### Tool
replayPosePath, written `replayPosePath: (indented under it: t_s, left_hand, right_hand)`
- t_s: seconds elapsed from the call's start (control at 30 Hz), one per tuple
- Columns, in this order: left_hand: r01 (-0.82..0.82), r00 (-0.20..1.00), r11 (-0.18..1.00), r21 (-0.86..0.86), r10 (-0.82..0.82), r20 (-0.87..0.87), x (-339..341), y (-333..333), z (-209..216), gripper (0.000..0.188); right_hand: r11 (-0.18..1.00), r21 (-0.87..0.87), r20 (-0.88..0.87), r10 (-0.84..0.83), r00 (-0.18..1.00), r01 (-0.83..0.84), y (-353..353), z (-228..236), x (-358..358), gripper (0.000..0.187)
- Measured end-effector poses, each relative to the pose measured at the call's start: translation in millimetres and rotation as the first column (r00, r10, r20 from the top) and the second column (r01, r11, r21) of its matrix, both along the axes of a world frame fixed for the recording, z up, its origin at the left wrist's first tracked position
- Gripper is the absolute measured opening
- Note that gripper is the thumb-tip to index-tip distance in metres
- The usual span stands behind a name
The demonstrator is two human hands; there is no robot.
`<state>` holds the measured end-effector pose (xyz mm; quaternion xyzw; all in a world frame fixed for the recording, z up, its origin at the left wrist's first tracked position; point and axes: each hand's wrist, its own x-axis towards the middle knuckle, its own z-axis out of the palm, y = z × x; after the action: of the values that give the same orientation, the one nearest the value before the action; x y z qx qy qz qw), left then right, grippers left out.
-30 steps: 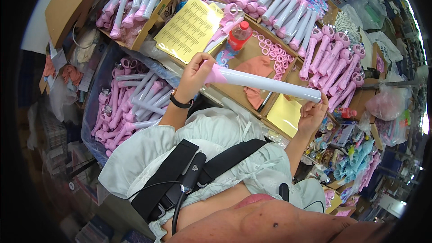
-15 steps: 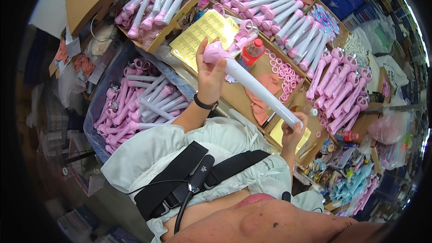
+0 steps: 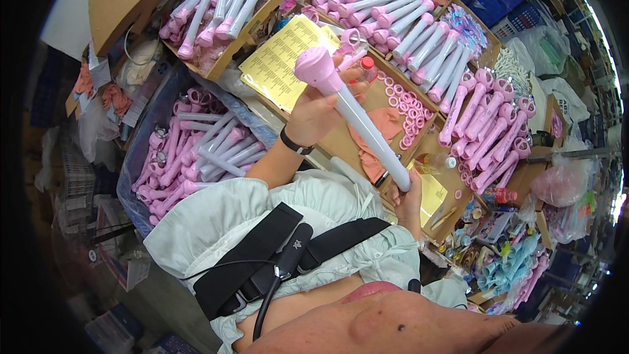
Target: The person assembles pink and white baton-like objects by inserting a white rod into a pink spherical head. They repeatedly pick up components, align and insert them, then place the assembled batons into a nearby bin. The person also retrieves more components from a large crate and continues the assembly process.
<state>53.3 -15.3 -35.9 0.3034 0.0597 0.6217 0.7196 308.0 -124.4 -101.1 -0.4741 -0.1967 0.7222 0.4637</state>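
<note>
Between my two hands a white tube with a pink rounded cap (image 3: 367, 128) is held at a slant, the pink end up and to the left. My left hand (image 3: 316, 117) holds it just below the pink cap, thumb across the near side and fingers partly hidden behind the tube. At the lower white end, my right hand (image 3: 407, 204) grips the tip between thumb and fingers. Beneath the tube lie a peach cloth (image 3: 380, 136) and, by its upper part, a bottle with a red cap (image 3: 365, 65), partly covered by my left fingers.
Many similar tubes (image 3: 419, 46) fill a box at the back. Pink handles (image 3: 488, 115) are piled at the right. A blue-lined bin (image 3: 141, 206) of pink and white parts stands at the left. Yellow printed sheets (image 3: 278, 62) and pink rings (image 3: 411, 115) lie on the table.
The tube has turned and come slightly closer, its white end moving left. My left hand has shifted from around the pink cap to just below it; my right hand still grips the white end.
</note>
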Motion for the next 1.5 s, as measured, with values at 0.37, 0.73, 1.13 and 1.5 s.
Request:
replayPosePath:
  t_s: [0.37,0.73,1.13,1.5]
  left_hand:
    - [0.077,0.997,0.997,0.031,-0.076,-0.022,23,-5,3,0.076]
    - [0.062,0.980,0.996,0.065,-0.048,-0.192,31,-10,6,0.075]
    - [0.050,0.985,0.998,-0.025,-0.053,-0.164,13,-5,9,0.054]
    - [-0.071,0.995,0.967,-0.247,0.052,-0.082,2,20,0,0.050]
  right_hand:
    - [0.650,0.675,0.721,-0.482,0.498,-0.348,48,80,-28,0.018]
    - [0.343,0.695,0.652,-0.671,0.354,-0.632,76,145,-84,0.021]
    - [0.668,0.701,0.698,-0.569,0.436,-0.251,63,86,-16,0.009]
    - [0.947,0.283,0.363,0.039,0.931,-0.150,-33,-11,-24,0.057]
